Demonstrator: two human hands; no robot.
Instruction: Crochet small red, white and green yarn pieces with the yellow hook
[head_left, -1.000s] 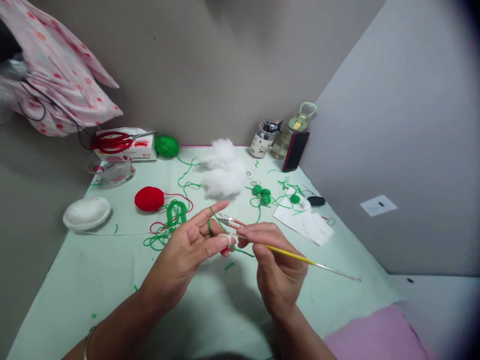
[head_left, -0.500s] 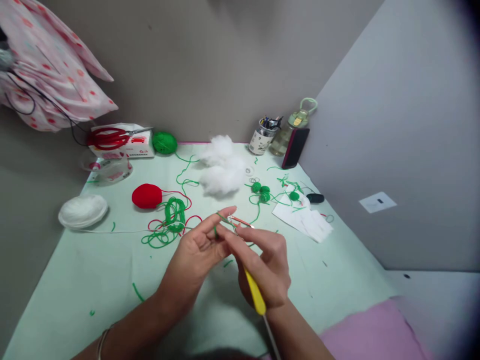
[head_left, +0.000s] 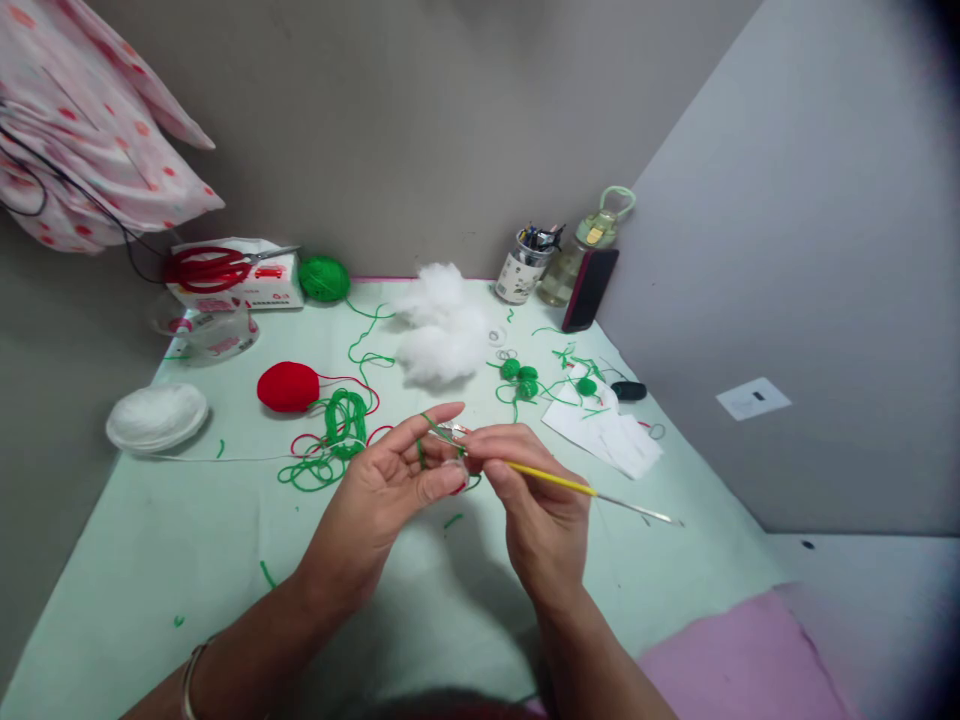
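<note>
My right hand [head_left: 536, 510] grips a crochet hook [head_left: 555, 478] with a yellow handle; its bare metal end points right. The hook's other end meets green yarn [head_left: 442, 432] at the left fingers. My left hand [head_left: 397, 480] is closed, thumb and fingers pinching a small piece of crochet work [head_left: 459, 478] with red and pale parts, mostly covered by the fingers. Green yarn runs over the raised left index finger. Beyond the left hand lies a loose tangle of green yarn [head_left: 345, 425] beside a red yarn ball [head_left: 288, 387].
White stuffing [head_left: 441, 345] lies at the back middle. Small green crocheted balls [head_left: 528, 388] and white paper [head_left: 600, 440] are to the right. A phone [head_left: 591, 290] leans on a bottle [head_left: 559, 275] near a pen can [head_left: 519, 272]. White yarn [head_left: 157, 418] sits left, red scissors [head_left: 210, 270] behind.
My right hand has turned, swinging the hook's free end from pointing down toward me to pointing right. The small red and pale piece now shows under my left thumb.
</note>
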